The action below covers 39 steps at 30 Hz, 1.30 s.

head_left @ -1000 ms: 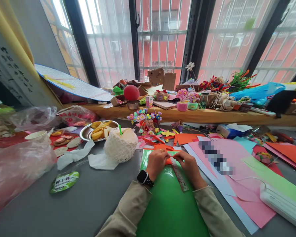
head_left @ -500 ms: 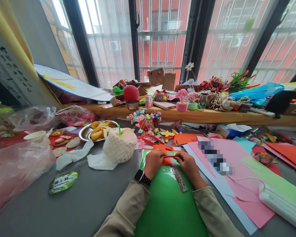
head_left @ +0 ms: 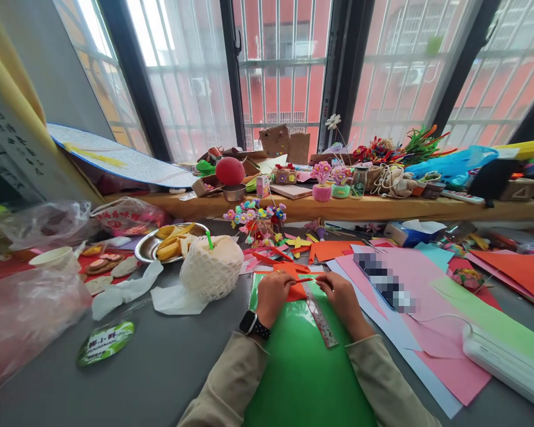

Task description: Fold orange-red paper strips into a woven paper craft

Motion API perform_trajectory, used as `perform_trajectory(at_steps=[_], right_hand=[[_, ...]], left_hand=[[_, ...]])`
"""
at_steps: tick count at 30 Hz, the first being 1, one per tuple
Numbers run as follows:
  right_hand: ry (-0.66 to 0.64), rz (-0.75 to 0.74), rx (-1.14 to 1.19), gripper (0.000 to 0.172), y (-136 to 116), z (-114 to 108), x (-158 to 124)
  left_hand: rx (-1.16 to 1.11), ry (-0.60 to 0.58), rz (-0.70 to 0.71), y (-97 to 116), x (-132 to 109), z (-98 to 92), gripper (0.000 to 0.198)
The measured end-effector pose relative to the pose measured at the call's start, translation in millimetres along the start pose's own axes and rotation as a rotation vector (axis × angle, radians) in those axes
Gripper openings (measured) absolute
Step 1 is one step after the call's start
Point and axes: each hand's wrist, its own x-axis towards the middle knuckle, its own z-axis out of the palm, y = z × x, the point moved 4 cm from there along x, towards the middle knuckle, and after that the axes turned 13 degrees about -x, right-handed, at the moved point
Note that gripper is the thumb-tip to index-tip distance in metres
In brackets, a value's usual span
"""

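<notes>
My left hand (head_left: 273, 295), with a dark watch on its wrist, pinches a thin rolled-looking strip of red paper (head_left: 303, 280). At the strip's other end, the fingertips of my right hand (head_left: 342, 299) are pressed together. Just behind and beneath the fingers lies folded orange paper (head_left: 297, 292). A clear patterned ruler (head_left: 320, 317) rests slantwise between my hands on a glossy green mat (head_left: 309, 379). Parts of the orange paper are hidden by my left hand.
Left of the mat stand a netted coconut (head_left: 211, 270) with a green straw and a metal bowl (head_left: 143, 249) of banana peels. Coloured paper sheets (head_left: 449, 362), a phone (head_left: 380, 284) and a white power bank (head_left: 502, 362) lie right. Craft flowers (head_left: 256, 219) stand behind.
The view has turned slightly, so most things sit further left in the picture. My hands keep nearly the same pose, with the red strip still between them.
</notes>
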Motion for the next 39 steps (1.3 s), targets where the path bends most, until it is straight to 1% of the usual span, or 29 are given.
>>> perform_trajectory(at_steps=[6,12,16,24,28,30,33,39], right_hand=[[0.005,-0.025,0.022,0.012,-2.3,-0.2,-0.3],[-0.034,-0.038,0.013,0.012,-4.4,0.2,0.5],[-0.055,-0.029,0.054,0.012,-3.2,0.1,1.0],[-0.058,0.010,0.082,0.010,-1.9,2.4,0.8],[-0.104,-0.007,0.074,0.012,-4.1,5.2,0.5],[-0.116,-0.011,0.051,0.013,-3.4,5.9,0.3],[-0.090,0.021,0.029,0.014,0.7,4.2,0.4],[0.010,0.150,0.025,0.019,7.2,-7.0,-0.5]], left_hand=[[-0.030,-0.032,0.009,2.6,0.1,0.9,0.016],[0.000,-0.036,0.035,4.3,0.5,0.6,0.015],[0.006,-0.042,0.057,4.2,0.6,1.5,0.015],[0.027,0.033,0.127,4.9,0.9,0.5,0.013],[-0.002,0.050,0.165,7.9,0.6,-1.0,0.010],[-0.009,0.078,0.176,9.3,0.0,-2.5,0.008],[0.004,0.137,0.150,7.8,-0.9,-5.3,0.006],[0.081,0.256,-0.003,-5.1,-1.9,-10.5,0.008]])
